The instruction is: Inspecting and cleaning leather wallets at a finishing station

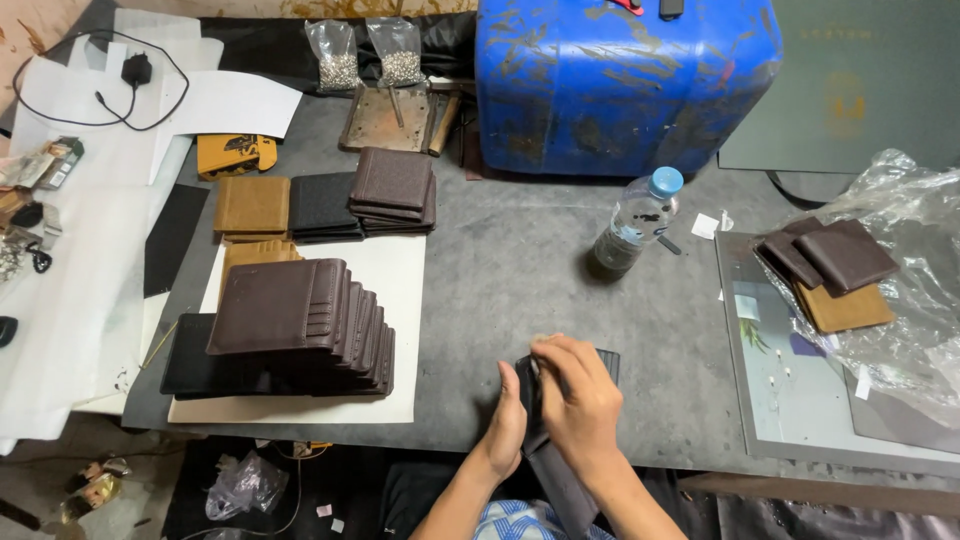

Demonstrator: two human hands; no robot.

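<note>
Both my hands hold a black wallet point(527, 385) upright at the near edge of the grey table point(510, 270). My left hand point(505, 425) grips its left side from below. My right hand point(575, 400) covers its top and right side, with the fingers bent over it. A dark strip of material point(560, 485) hangs down from the wallet toward my lap. Part of the wallet is hidden behind my right hand.
A leaning row of brown wallets point(300, 320) lies on a white sheet at left, with tan, black and brown stacks point(325, 200) behind. A plastic water bottle point(637, 220) stands mid-table before a blue drum point(625, 80). At right, wallets point(830, 265) rest on a clear plastic bag.
</note>
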